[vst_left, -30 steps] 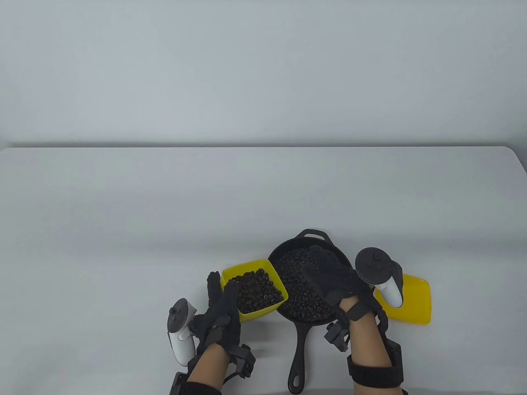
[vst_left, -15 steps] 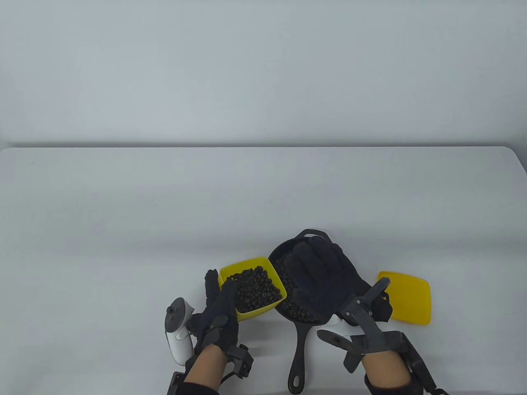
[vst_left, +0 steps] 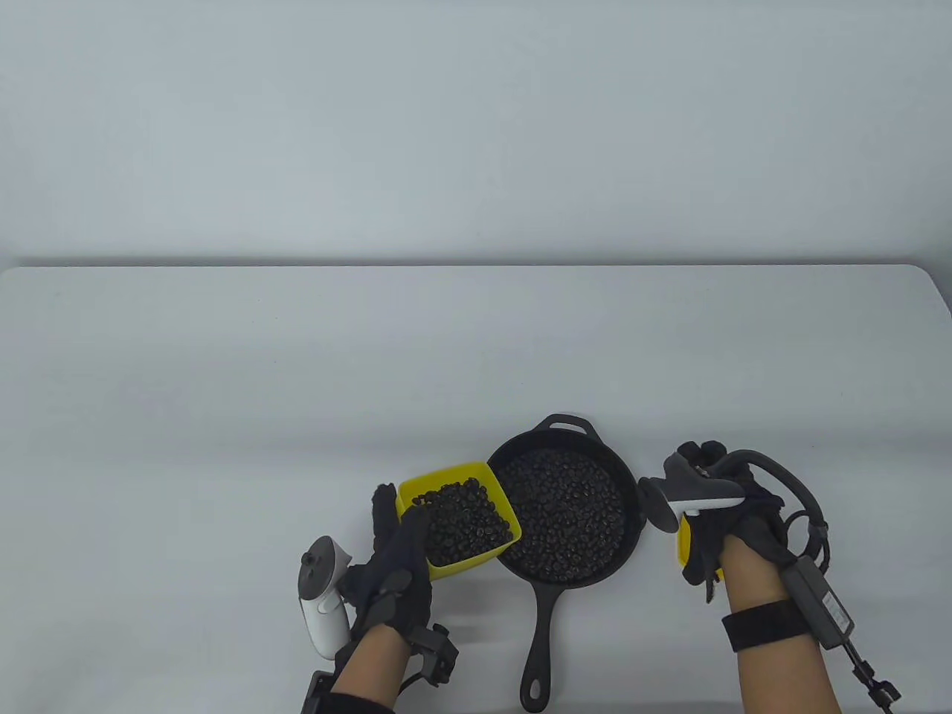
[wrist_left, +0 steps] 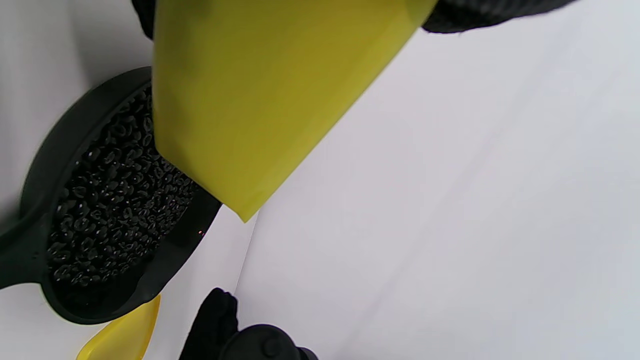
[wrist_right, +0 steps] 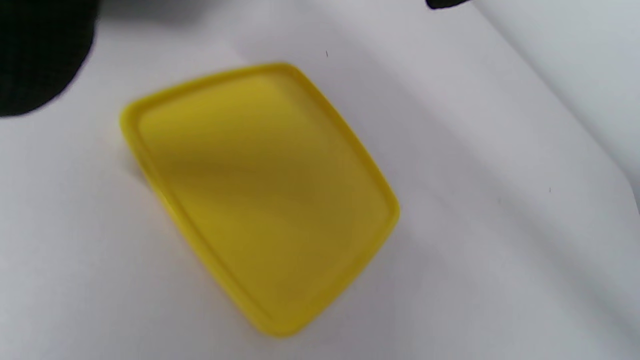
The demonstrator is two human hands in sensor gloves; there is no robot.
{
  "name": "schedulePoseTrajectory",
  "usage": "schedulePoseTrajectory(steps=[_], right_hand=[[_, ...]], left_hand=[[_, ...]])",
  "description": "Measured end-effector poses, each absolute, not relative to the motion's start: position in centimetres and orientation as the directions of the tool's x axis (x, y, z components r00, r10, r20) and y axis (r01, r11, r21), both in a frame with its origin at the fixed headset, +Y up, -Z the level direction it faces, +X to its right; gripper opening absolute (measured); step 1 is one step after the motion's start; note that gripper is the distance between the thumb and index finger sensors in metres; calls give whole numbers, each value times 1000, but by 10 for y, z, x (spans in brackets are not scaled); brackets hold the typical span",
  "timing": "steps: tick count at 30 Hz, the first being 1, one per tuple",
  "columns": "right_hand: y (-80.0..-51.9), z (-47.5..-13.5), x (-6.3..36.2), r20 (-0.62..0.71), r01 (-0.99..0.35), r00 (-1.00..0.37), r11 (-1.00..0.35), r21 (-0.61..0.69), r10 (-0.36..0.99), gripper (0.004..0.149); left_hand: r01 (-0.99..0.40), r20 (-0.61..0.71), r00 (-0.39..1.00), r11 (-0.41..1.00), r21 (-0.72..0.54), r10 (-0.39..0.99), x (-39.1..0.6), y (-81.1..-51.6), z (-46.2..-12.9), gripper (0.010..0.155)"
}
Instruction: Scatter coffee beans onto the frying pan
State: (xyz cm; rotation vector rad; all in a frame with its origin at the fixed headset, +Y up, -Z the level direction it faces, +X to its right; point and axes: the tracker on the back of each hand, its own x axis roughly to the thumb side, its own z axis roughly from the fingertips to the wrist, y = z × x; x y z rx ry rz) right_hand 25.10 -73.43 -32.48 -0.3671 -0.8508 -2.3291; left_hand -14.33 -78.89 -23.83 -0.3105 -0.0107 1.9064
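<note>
Black cast-iron frying pan (vst_left: pixel 569 513) already bean-covered; your left hand (vst_left: pixel 394 565) grips yellow plastic bean tub (vst_left: pixel 460 520); right hand (vst_left: pixel 732 520) over yellow lid (wrist_right: pixel 260 195) at right, grasp indeterminate.

1. Lid (wrist_right: pixel 260 195): yellow, rectangular with rounded corners, raised rim, lying flat on the tabletop.
2. Tabletop (vst_left: pixel 297 357): white, matte, rounded far corner.
3. Backdrop (vst_left: pixel 476 126): plain pale grey wall.

A white worktop (vst_left: pixel 297 357) with a matte, faintly mottled surface fills the lower part of the table view; its far right corner is rounded. Behind it rises a plain pale grey wall (vst_left: pixel 476 126), with a thin dark shadow along the joint. Light seems soft and even, perhaps from overhead.
</note>
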Motion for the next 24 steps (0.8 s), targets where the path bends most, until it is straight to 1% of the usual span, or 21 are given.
schedulePoseTrajectory(steps=[2,4,8,10,11,14,16,18,20,22,24], right_hand=[[-745,-328,263,409,607,-794,-581,542,-449,134],[-753,-330,272,389,586,-810,-575,571,-438,135],[-771,-329,281,391,563,-827,-569,600,-405,135],[-777,-328,282,407,566,-824,-594,572,-394,134],[-776,-329,284,399,556,-831,-612,563,-388,134],[-771,-326,286,354,469,-881,-685,557,-315,133],[-769,-324,286,367,486,-871,-678,551,-326,134],[-763,-322,283,366,474,-876,-700,534,-314,135],[-749,-321,276,368,452,-883,-743,494,-293,134],[-723,-320,261,391,402,-888,-821,406,-242,134],[-699,-315,240,453,325,-875,-899,293,-168,132]], left_hand=[[-921,-208,-322,-356,-158,924,-143,-789,-238,82],[-920,-212,-321,-357,-160,923,-143,-789,-239,82],[-920,-220,-316,-354,-166,923,-141,-789,-240,82],[-920,-221,-315,-354,-169,923,-140,-789,-240,82],[-920,-221,-315,-354,-170,923,-140,-789,-240,81],[-919,-224,-315,-355,-169,922,-140,-789,-240,82],[-920,-227,-315,-355,-167,922,-140,-789,-240,81],[-920,-228,-313,-354,-168,922,-140,-789,-240,81],[-920,-230,-310,-352,-171,923,-140,-789,-240,82],[-920,-230,-309,-351,-174,923,-139,-789,-239,81],[-916,-230,-314,-358,-184,921,-138,-789,-240,81]])
